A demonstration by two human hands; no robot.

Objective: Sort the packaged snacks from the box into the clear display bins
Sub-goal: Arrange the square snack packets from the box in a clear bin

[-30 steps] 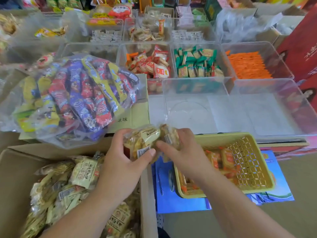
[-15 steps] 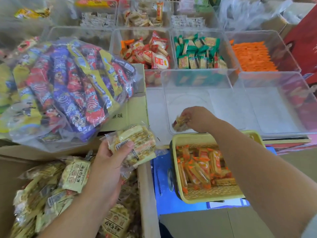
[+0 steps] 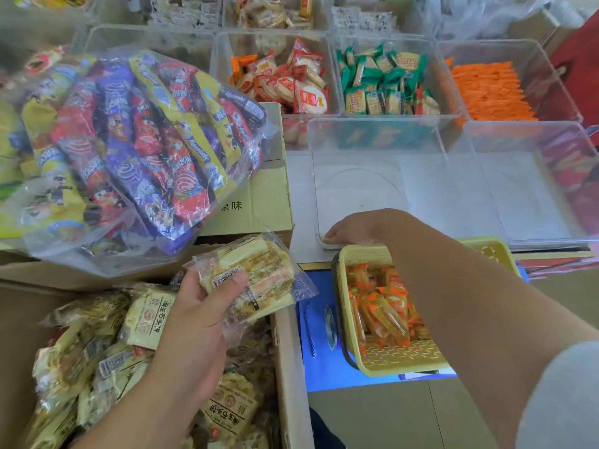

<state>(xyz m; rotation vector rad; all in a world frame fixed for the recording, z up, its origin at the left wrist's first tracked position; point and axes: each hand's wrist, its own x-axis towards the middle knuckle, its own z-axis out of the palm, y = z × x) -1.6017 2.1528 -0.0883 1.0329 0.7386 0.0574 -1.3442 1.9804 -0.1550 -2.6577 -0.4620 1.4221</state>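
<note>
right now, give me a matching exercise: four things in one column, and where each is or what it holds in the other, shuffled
Column A
1. left hand
2. right hand
3. yellow basket
4. cardboard box

Column B
a. holds orange-wrapped snacks
b. down in the near clear bin, fingertips at a small snack
c. grips a clear-wrapped snack bundle
d. filled with pale yellow packs

Pairs: 1-c, 2-b, 3-a, 4-d
</note>
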